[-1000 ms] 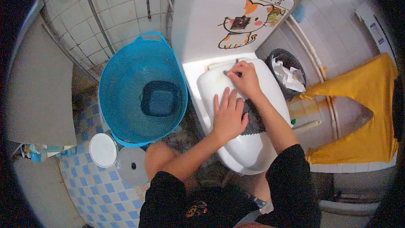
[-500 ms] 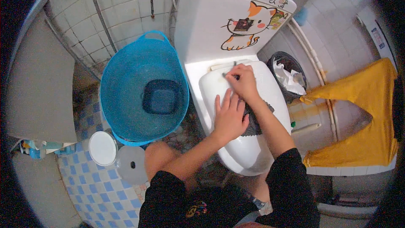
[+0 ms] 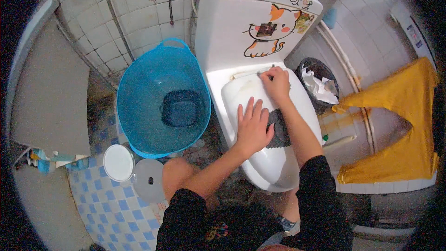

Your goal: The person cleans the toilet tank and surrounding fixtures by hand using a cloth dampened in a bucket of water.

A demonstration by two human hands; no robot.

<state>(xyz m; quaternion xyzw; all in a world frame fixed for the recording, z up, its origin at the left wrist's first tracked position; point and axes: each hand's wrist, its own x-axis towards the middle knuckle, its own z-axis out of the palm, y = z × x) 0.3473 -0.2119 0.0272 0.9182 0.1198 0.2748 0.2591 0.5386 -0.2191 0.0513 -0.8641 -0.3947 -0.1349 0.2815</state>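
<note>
Dark grey cloth with a zigzag edge [image 3: 280, 135] lies on the shiny white toilet lid [image 3: 272, 172], near its middle and partly hidden by the right forearm. The left hand [image 3: 253, 130] is palm down, with its fingers wide and straight. It rests between the lid's left edge and the cloth. Its thumb side meets the cloth, but I cannot tell how much cloth is under it.

The right hand [image 3: 277, 85] is up by the back edge of the lid. Its fingertips make a narrow pinch on a small dark piece [image 3: 259, 74], too tiny to tell what it is.

Past the lid's back edge stands the white toilet tank [image 3: 223, 32], with an orange and white cat sticker [image 3: 261, 47] on its front. Left of the lid is a big round blue plastic tub [image 3: 134, 107]. One dark square basin [image 3: 180, 108] sits inside, near the tub's right edge. Past the lid's right edge, by the back, is a round black bin [image 3: 320, 106] with crumpled white paper [image 3: 318, 86] in it. Farther right is a big yellow cloth [image 3: 409, 148].
</note>
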